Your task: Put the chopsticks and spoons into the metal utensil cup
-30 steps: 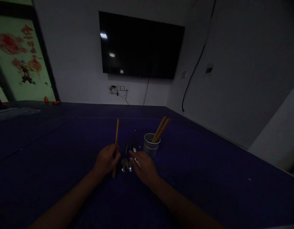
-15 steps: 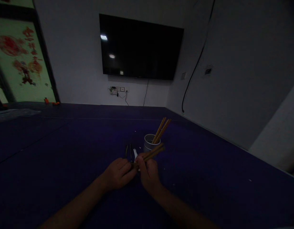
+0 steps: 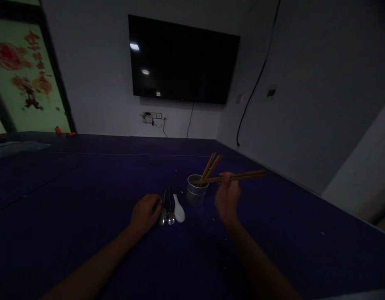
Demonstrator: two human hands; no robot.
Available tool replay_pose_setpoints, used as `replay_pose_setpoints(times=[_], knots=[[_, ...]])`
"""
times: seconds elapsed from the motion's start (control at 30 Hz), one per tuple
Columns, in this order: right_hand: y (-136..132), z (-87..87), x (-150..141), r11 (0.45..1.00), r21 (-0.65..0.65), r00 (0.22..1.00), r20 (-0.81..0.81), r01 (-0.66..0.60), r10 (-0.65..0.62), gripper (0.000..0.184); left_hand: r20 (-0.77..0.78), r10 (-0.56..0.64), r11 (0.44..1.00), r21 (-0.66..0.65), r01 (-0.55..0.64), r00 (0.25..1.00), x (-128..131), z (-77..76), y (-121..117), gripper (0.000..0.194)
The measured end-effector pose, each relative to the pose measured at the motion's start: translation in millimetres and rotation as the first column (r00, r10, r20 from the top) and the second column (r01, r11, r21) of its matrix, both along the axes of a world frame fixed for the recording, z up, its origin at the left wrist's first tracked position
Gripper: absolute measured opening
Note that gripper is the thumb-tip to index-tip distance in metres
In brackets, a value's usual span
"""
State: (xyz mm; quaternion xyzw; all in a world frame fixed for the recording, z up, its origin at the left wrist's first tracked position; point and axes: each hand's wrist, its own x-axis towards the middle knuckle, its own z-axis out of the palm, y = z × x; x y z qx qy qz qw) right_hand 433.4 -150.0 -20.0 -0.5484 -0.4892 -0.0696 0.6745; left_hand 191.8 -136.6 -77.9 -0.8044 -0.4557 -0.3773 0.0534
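So the right hand [image 3: 227,196] has a bunch of wooden chopsticks [image 3: 247,176] pinched between thumb and fingers, held almost flat. Their left ends are over the mouth of the gray utensil holder [image 3: 196,196], and the other ends stick out well past the hand on the right. Can't tell exactly how many are in there, they overlap too much. The holder stands upright with more chopsticks [image 3: 208,167] already in it, all leaning to the right.

The left hand [image 3: 146,213] is down low with its fingers curled, right by the left metal spoon [image 3: 163,217]. Honestly can't tell if it's gripping the handle or just resting there.

Next to that one is the right metal spoon [image 3: 171,217], then a white soup spoon [image 3: 179,213], all three side by side, bowls toward the person, between the left hand and the holder. Everything's on a dark purple surface [image 3: 192,258]. Big TV [image 3: 184,60] on the wall behind, pretty dim room.
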Motion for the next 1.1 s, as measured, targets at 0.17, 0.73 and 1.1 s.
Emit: replay_pose_setpoints(times=[0.17, 0.73, 1.1], knots=[[10, -7.6, 2, 0.987, -0.139, 0.995, 0.046, -0.078, 0.085, 0.05, 0.01, 0.053, 0.987, -0.153, -0.051, 0.999, 1, -0.6, 0, 0.024], [30, -33.9, 0, 0.939, -0.244, 0.967, -0.141, -0.241, 0.212, 0.047, -0.053, 0.062, 0.954, -0.29, -0.075, 0.997, 2, -2.7, 3, 0.026], [9, -18.8, -11, 0.996, 0.076, 0.95, -0.308, -0.035, 0.057, 0.069, -0.133, 0.071, 0.942, -0.316, -0.11, 0.989, 5, -0.9, 1, 0.029]])
